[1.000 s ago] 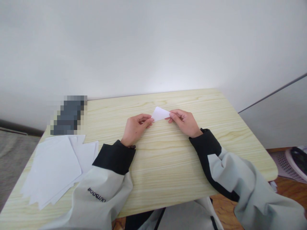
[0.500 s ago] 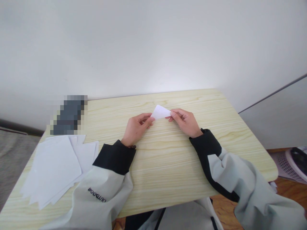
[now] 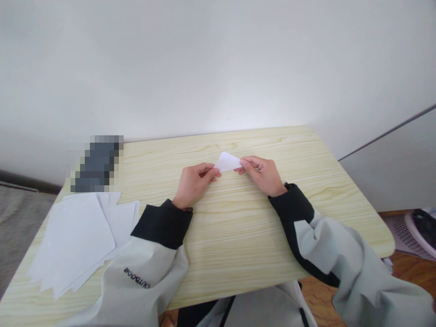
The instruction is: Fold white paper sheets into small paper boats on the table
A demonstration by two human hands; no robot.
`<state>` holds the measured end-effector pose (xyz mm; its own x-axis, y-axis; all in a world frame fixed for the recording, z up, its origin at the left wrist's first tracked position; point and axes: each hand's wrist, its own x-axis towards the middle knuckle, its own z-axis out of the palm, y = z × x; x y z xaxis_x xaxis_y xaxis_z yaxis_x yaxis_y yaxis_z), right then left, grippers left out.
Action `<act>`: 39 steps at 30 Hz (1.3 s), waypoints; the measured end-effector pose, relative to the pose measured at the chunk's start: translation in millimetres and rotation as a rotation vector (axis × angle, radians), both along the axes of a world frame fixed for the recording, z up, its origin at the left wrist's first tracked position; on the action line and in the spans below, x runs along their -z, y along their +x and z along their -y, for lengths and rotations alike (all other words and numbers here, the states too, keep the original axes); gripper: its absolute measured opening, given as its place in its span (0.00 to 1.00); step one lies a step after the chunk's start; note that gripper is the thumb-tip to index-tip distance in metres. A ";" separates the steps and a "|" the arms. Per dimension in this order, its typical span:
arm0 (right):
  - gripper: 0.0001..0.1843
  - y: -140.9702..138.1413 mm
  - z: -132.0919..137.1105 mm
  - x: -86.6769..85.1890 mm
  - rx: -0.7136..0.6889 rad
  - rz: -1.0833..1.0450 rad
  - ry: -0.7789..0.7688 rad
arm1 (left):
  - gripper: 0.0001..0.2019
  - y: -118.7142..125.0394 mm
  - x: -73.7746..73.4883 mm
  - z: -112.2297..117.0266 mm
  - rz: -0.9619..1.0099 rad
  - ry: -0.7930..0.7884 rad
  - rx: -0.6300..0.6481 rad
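A small folded piece of white paper [image 3: 228, 161] is held just above the middle of a light wooden table [image 3: 238, 227]. My left hand [image 3: 194, 184] pinches its left corner with thumb and forefinger, the other fingers curled. My right hand [image 3: 262, 175] pinches the right end of the same paper, fingers closed. Both wrists rest on or near the tabletop, in grey and black jacket sleeves.
A loose stack of white paper sheets [image 3: 78, 236] lies at the table's left front, partly under my left sleeve. A dark blurred-out object [image 3: 97, 163] sits at the back left corner. A white wall rises behind the table. A pale perforated basket [image 3: 412, 231] stands on the floor to the right.
The folded paper looks a little narrower between my fingertips, and my hands have shifted only slightly. Nothing else has moved.
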<state>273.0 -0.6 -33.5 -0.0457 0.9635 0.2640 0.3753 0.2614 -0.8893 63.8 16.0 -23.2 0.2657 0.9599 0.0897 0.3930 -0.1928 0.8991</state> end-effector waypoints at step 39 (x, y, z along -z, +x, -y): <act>0.18 1.1 -1.6 6.4 -0.106 -0.087 0.018 | 0.18 1.7 0.8 -2.1 0.248 -0.009 -0.013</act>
